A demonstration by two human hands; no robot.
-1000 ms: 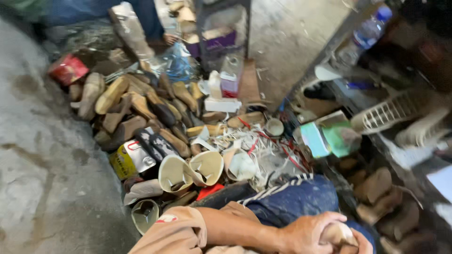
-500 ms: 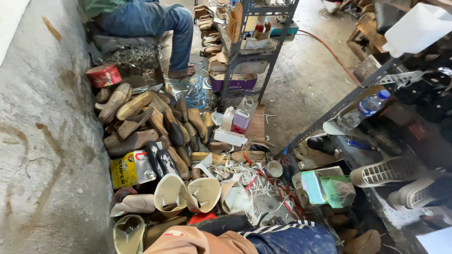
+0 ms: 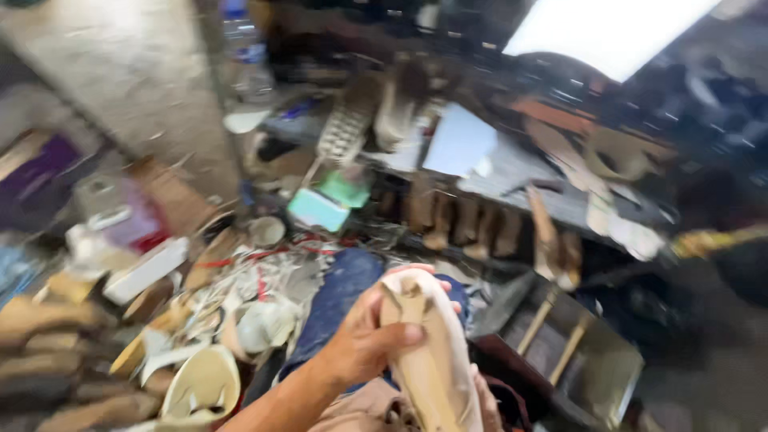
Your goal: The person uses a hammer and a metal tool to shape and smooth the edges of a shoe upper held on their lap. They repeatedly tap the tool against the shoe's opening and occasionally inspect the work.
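Blurry shot, left hand (image 3: 364, 340) wrapped tight around a tan shoe last (image 3: 428, 352) over the lap, right hand (image 3: 486, 400) barely peeking under it, grip unclear, pale scraps (image 3: 240, 312) on the floor nearby

The shoe form (image 3: 428, 352) looks like smooth, pale wood — matt, not shiny. The jeans (image 3: 340, 300) are rough blue cloth. The floor (image 3: 136, 72) is dull grey concrete — gritty. The box (image 3: 318, 210) looks like teal card.

Cluttered shelf (image 3: 512, 180), littered concrete floor (image 3: 136, 72)
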